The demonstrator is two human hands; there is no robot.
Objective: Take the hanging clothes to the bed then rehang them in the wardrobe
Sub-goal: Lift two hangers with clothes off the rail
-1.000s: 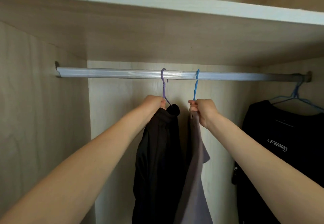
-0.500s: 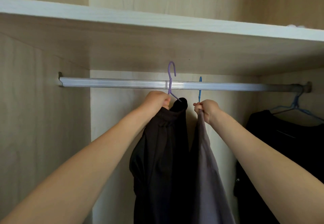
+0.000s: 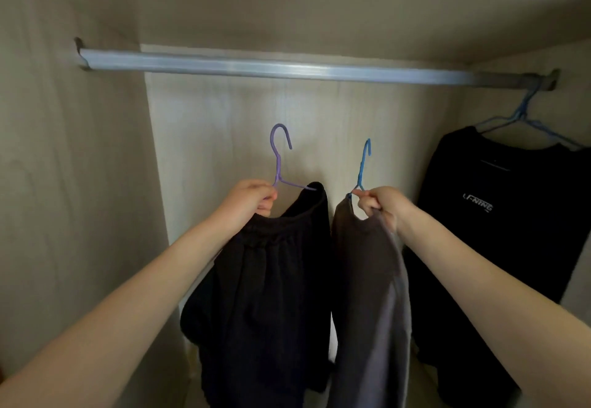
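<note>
Below rail: purple hanger gripped in left hand, blue hanger pinched in right hand; level carriage advised.

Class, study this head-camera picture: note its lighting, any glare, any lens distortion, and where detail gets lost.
Head view: dim, warm light; a pale sheen along the metal rail; the wide lens bows it and stretches both forearms; the black garment below the left hand sinks into shadow, folds barely readable; the purple hanger and blue hanger read sharp against the back panel.
</note>
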